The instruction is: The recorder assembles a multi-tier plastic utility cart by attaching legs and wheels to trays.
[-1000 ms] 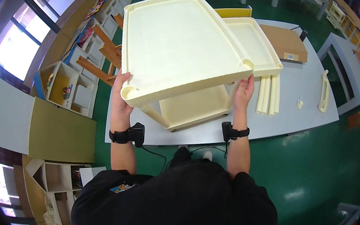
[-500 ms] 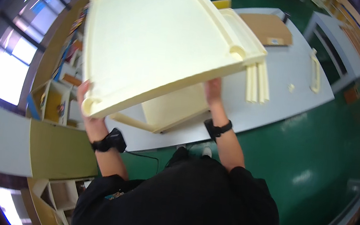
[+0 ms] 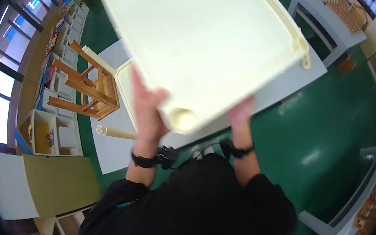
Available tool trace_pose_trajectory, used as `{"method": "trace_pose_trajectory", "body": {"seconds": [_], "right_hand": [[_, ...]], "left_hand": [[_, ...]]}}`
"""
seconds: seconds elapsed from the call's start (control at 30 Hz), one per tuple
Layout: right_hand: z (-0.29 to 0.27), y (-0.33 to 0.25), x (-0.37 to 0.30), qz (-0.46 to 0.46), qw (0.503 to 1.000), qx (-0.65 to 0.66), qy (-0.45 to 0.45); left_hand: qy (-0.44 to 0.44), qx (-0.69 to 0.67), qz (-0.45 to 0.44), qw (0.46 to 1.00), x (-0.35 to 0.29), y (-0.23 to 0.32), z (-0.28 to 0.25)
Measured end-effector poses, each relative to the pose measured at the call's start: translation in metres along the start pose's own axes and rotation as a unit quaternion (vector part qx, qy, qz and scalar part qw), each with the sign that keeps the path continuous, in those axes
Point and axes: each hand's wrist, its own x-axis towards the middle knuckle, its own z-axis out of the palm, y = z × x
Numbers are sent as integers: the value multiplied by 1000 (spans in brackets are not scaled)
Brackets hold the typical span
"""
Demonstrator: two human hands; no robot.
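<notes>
A large cream plastic panel (image 3: pixel 191 48) with a raised rim and round corner sockets is held up over the grey table, tilted, its top cut off by the picture's edge. My left hand (image 3: pixel 148 106) grips its left edge near the closest corner, thumb toward the face. On the near right edge my right hand (image 3: pixel 243 112) holds it from below, the fingers partly hidden behind it. Under it, another cream panel (image 3: pixel 126 87) shows only along its left side. A cream tube (image 3: pixel 119 133) sticks out beside my left wrist.
An upturned wooden stool (image 3: pixel 100 91) lies on the table (image 3: pixel 114 153) at left, with a second cream tube (image 3: pixel 99 60) beside it. Low white shelves (image 3: pixel 51 134) line the left wall. A grey bench (image 3: pixel 325 29) stands at the far right, a grey frame (image 3: pixel 348 214) at the lower right.
The panel has moved to the right and turned, one corner now pointing toward me. My left hand has shifted right with it. The stool has come into view; the cardboard no longer shows.
</notes>
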Motion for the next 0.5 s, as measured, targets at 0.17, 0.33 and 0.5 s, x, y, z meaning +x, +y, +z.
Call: {"method": "trace_pose_trajectory", "body": {"seconds": [0.17,0.33,0.5], "right_hand": [[-2,-124,-28,68,981,170,59],[-47,-123,28,36,979,104,171],[-80,-84,116,110,964,83,227]], "left_hand": [[-205,-88,-90,971,-19,-60,54],[-245,-91,-163,951,0,-127,81],[-52,-36,-184,981,38,-212,108]]}}
